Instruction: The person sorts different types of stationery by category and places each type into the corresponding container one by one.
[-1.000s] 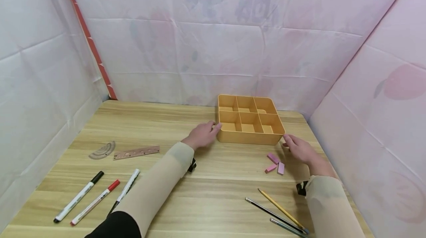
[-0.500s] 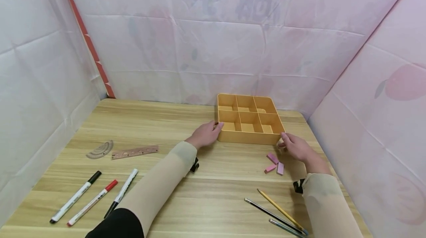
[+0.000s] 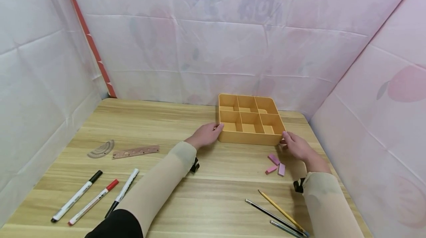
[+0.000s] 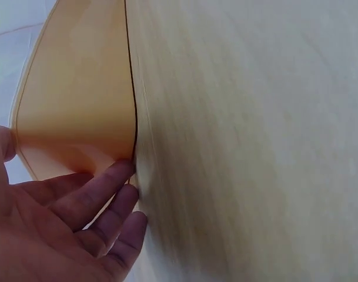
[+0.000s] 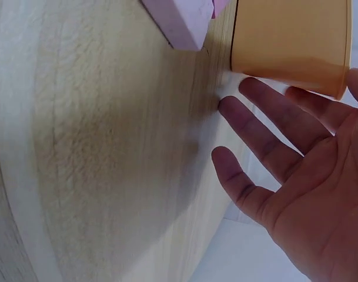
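Three pencils (image 3: 279, 208) and three markers (image 3: 93, 203) are lying nearest; pink erasers (image 3: 281, 169) are resting beyond. Farther, the right hand (image 3: 297, 147) is pinching the near right corner of the orange box (image 3: 249, 138), its outer fingers standing wide, while the left hand (image 3: 204, 135) is gripping the near left. Behind is hanging a backdrop (image 3: 216, 46).
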`<control>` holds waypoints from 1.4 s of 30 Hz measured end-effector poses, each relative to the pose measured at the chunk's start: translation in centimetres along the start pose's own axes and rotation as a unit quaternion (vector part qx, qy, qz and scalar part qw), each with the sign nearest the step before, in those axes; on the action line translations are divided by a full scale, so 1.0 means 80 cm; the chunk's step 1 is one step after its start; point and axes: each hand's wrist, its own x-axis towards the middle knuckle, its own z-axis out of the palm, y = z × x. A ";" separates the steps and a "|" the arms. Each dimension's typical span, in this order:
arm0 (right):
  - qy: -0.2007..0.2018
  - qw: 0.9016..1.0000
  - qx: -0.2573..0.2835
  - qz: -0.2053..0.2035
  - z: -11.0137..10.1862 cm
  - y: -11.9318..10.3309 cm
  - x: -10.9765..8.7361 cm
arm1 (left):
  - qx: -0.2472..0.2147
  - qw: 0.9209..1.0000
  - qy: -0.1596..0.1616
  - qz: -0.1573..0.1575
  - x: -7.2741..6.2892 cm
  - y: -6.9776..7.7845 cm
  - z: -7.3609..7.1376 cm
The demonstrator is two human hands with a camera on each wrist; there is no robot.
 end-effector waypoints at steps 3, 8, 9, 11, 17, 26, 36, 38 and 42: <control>-0.002 0.999 0.039 -0.015 0.002 0.000 0.001 | -0.012 1.000 0.006 0.000 0.001 -0.002 0.001; 0.005 0.997 0.072 -0.035 0.005 0.003 0.006 | -0.025 1.000 0.008 0.010 0.002 -0.005 0.001; 0.005 0.997 0.073 -0.039 0.006 0.003 0.007 | -0.025 1.000 0.009 0.012 0.001 -0.006 0.001; 0.007 0.996 0.074 -0.044 0.007 0.004 0.008 | -0.025 0.999 0.011 0.016 0.001 -0.007 0.000; 0.007 0.996 0.069 -0.050 0.009 0.003 0.008 | -0.026 0.999 0.017 0.024 0.000 -0.008 0.000; 0.001 0.998 0.051 -0.048 0.014 -0.005 0.012 | -0.023 0.999 0.014 0.019 -0.003 -0.013 -0.007; -0.013 0.997 0.038 -0.061 0.017 -0.018 0.016 | -0.018 1.000 0.018 0.018 -0.008 -0.024 -0.015; -0.014 0.997 0.030 -0.063 0.017 -0.020 0.017 | -0.013 1.000 0.018 0.018 -0.010 -0.024 -0.018; -0.014 0.998 0.014 -0.058 0.019 -0.022 0.018 | -0.003 1.000 0.018 0.017 -0.012 -0.026 -0.022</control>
